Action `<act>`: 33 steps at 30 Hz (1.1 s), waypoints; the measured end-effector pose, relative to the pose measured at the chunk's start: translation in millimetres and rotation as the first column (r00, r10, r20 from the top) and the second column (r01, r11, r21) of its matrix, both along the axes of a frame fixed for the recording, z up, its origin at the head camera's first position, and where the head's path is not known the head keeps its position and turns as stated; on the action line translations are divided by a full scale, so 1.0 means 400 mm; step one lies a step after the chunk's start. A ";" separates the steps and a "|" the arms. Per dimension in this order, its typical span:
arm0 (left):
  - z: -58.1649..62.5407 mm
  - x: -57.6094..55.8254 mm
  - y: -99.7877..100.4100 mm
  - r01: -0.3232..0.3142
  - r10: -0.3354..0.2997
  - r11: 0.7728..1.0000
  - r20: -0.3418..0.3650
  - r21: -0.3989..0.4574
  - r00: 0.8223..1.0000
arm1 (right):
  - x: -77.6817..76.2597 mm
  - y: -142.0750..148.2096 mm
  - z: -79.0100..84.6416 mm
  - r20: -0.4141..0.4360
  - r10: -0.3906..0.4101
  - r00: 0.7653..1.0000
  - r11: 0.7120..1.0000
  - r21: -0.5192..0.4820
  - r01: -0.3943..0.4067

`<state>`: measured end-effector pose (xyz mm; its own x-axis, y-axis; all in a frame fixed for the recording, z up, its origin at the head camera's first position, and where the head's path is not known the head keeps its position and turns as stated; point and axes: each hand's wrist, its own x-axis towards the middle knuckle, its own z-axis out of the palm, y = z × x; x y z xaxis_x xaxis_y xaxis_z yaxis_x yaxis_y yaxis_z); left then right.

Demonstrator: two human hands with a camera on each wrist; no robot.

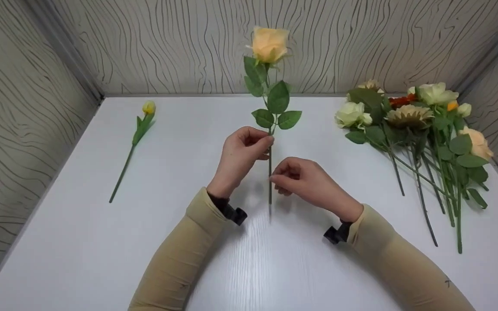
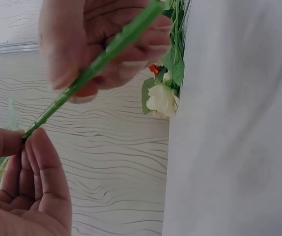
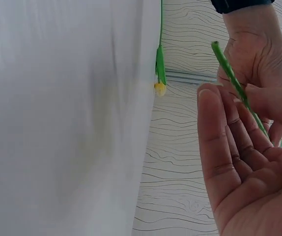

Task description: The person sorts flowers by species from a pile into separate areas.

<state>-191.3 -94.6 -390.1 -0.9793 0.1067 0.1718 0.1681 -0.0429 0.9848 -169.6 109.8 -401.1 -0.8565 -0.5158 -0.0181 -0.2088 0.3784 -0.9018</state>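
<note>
Peach rose point(image 1: 278, 97) in both hands point(image 1: 244, 149) point(image 1: 307, 179) (left nearer the bloom point(image 1: 269, 45))

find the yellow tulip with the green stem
In the head view, the yellow tulip lies on the left of the white table, left of the left hand holding the peach rose.

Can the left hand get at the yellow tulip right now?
Probably yes: only bare table lies between the left hand and the yellow tulip, though that hand is pinching the upright rose.
</note>
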 end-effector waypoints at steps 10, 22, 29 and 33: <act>-0.024 -0.086 -0.185 -0.075 0.152 0.906 0.154 -0.417 0.976 | -0.012 0.006 0.011 0.023 -0.030 0.999 0.998 -0.056 0.031; -0.060 -0.121 -0.307 0.009 0.275 0.720 0.298 -0.694 0.914 | -0.014 0.003 0.007 0.010 -0.009 1.000 1.000 -0.019 0.009; -0.076 -0.126 -0.311 0.030 0.258 0.735 0.320 -0.678 0.912 | -0.012 0.012 0.004 0.014 -0.021 1.000 1.000 -0.014 0.021; -0.079 -0.129 -0.305 0.029 0.261 0.754 0.339 -0.657 0.904 | -0.010 0.015 0.002 0.017 -0.023 1.000 1.000 -0.013 0.023</act>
<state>-243.1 -216.6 -421.6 -0.9553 -0.0717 -0.2867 -0.2701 0.6056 0.7486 -173.7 115.9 -400.4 -0.8678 -0.4962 -0.0257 -0.1852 0.3710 -0.9100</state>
